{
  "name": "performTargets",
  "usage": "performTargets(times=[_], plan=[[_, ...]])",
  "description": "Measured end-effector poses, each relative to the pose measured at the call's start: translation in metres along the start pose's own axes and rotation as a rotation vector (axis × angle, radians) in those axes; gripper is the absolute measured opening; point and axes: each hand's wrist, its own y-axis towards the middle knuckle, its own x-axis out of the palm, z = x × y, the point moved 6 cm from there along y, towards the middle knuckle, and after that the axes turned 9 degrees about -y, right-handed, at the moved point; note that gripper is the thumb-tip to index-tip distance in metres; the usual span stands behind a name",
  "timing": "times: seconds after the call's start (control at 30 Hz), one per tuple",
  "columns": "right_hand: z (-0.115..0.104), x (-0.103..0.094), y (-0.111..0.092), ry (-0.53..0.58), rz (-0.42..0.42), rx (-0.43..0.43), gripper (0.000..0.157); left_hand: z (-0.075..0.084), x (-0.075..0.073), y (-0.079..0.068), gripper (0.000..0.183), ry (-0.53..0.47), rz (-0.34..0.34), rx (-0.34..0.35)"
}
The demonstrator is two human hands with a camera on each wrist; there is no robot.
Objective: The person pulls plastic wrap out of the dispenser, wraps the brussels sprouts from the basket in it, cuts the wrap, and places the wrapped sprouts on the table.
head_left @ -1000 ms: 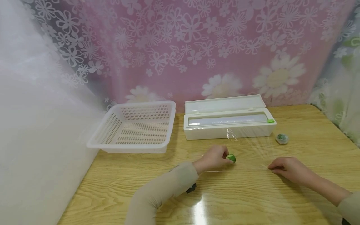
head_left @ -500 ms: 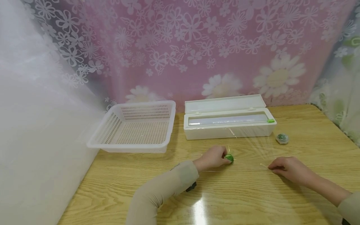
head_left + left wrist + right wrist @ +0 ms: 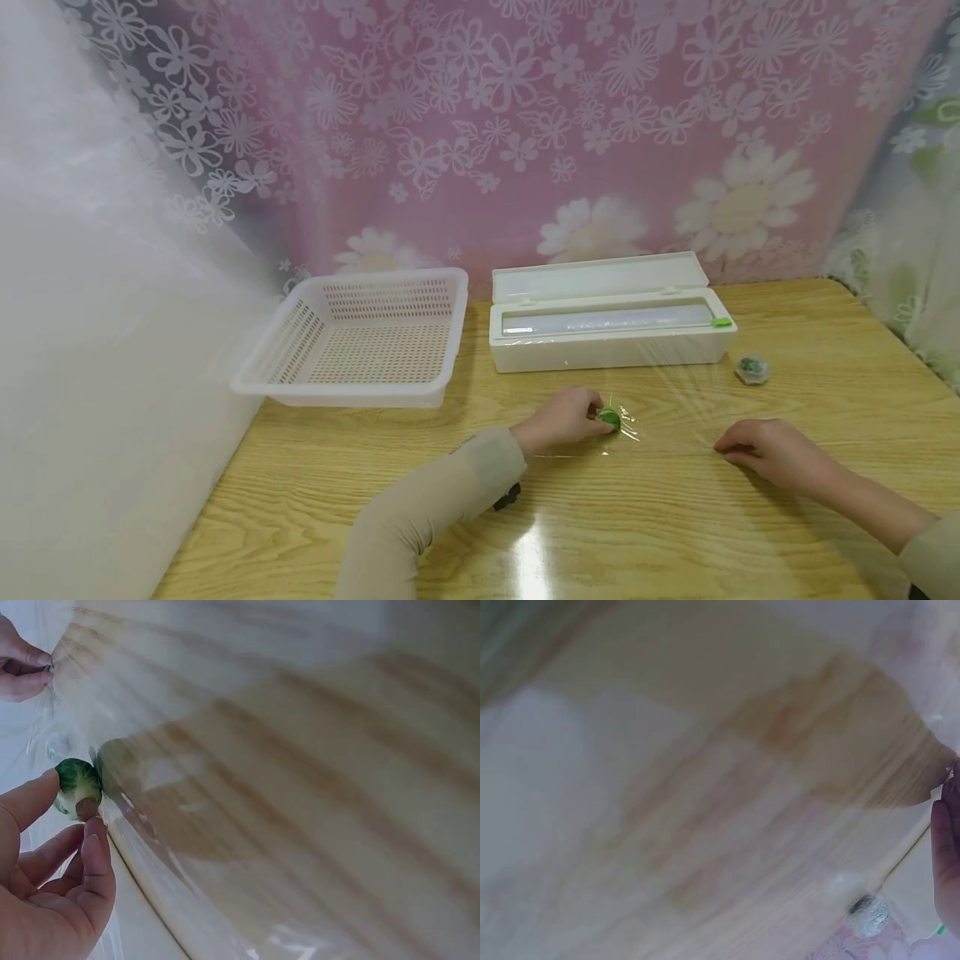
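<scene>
Small round green-and-white Brussels sprout [image 3: 609, 419] is held in the left hand [image 3: 566, 417], thumb on one side, fingertips on the other, near the brownish stem end; fingers bent, opening about as wide as the sprout. Sprout sits at the thin clear plastic film [image 3: 667, 427], in front of the box; cannot tell if it touches the film. Right hand [image 3: 768, 452] pinches the near right part of the film, thumb and forefinger nearly together, film creased toward the fingertips. Film runs back over the front wall of the long white rectangular box [image 3: 607, 357]. Inside box: whitish roll of wrap [image 3: 607, 320], lying lengthwise in the opening. Hinged white lid [image 3: 600, 279] is up, leaning back behind the box. Bright green tab [image 3: 722, 322] on the box's right end. Just beside that end, on the table, a small film-wrapped bundle [image 3: 752, 370], green showing through the clear wrap. Left of the box, apart from it: white rectangular plastic basket [image 3: 345, 389], slotted walls, perforated floor visible. All on a yellowish wood-grain table [image 3: 300, 492]; pink curtain with white flowers [image 3: 465, 125] behind.
</scene>
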Motion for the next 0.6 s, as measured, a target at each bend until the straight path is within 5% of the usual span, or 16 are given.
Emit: performTargets(times=[0.3,0.47,0.6], plan=[[-0.01,0.0,0.005,-0.04,-0.086,0.007,0.01,-0.012,-0.009,-0.011,0.029,-0.038,-0.012,0.015],[-0.015,0.001,0.006,-0.098,-0.165,0.036,0.009,-0.018,-0.014,-0.026,0.025,0.095,-0.113,0.059],[-0.02,0.002,0.008,-0.157,-0.203,0.042,0.008,-0.024,-0.014,-0.038,0.031,0.292,-0.197,0.1]])
